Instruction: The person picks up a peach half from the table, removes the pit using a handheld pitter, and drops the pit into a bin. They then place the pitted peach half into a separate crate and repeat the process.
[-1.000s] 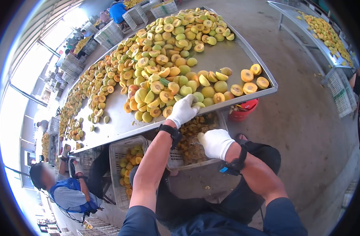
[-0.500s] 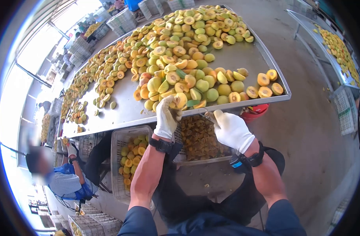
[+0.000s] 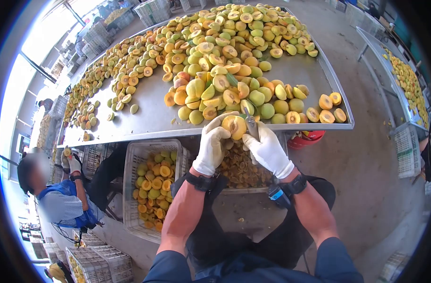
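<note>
Fingers of left hand point(image 3: 211, 148) clasp round halved peach point(image 3: 234, 126); right hand point(image 3: 269, 152) grips slim metal blade point(image 3: 251, 125).

The desk point(image 3: 149, 118) is smooth sheet metal with a dull sheen. Matt white knitted cloth gloves cover the left hand point(image 3: 214, 141) and right hand point(image 3: 268, 152). At the desk's edge the fruit half point(image 3: 234, 126) shows a moist cut face and the knife point(image 3: 251, 127) is bare metal. Below the desk, the crate point(image 3: 130, 188) is pale plastic.
</note>
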`<action>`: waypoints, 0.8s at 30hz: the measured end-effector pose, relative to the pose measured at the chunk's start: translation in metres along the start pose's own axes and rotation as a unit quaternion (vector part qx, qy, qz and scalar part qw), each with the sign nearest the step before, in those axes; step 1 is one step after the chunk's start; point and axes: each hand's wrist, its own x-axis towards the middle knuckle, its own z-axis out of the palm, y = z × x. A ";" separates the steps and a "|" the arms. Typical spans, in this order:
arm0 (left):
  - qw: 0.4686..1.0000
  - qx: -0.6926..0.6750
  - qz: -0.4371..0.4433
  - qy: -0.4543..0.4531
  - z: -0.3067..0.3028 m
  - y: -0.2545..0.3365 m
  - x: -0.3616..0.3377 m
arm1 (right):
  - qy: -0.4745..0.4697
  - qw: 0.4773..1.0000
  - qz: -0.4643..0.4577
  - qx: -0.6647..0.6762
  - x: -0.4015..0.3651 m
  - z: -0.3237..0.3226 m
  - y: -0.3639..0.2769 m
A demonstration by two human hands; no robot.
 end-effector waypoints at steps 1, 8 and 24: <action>1.000 -0.012 -0.003 -0.027 -0.001 0.002 0.000 | -0.007 0.999 0.034 0.040 0.000 0.000 -0.004; 0.996 -0.010 0.010 -0.090 -0.012 0.001 0.002 | -0.006 0.995 0.037 0.090 -0.002 0.010 -0.010; 0.985 -0.156 -0.043 -0.062 0.001 -0.001 0.013 | 0.072 0.909 -0.211 -0.352 -0.003 0.015 0.012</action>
